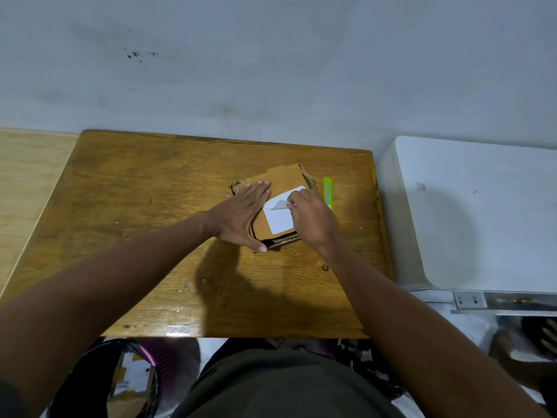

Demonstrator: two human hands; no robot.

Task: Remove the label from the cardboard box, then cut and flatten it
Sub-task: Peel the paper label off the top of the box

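Your left hand (241, 214) lies flat, fingers straight and together, pinning the cardboard box (272, 206) mid-table so it cannot slide. Your right hand (310, 215) pinches the label (280, 220) by its lifted far corner, peeling. The green cutter (328, 191) waits just right.

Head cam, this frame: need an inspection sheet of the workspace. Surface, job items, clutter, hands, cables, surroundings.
Surface: wooden table, glossy, worn near edge.
Job's things: cardboard box lying mid-table; white label on top face, one corner peeled up.
Clutter: green utility knife on table right of box, untouched.
Grippers: left hand flat, pressing box; right hand pinching the label's lifted corner.
Cables: nothing seen.
Surroundings: grey wall behind; white cabinet at right; bin below the table's near edge.
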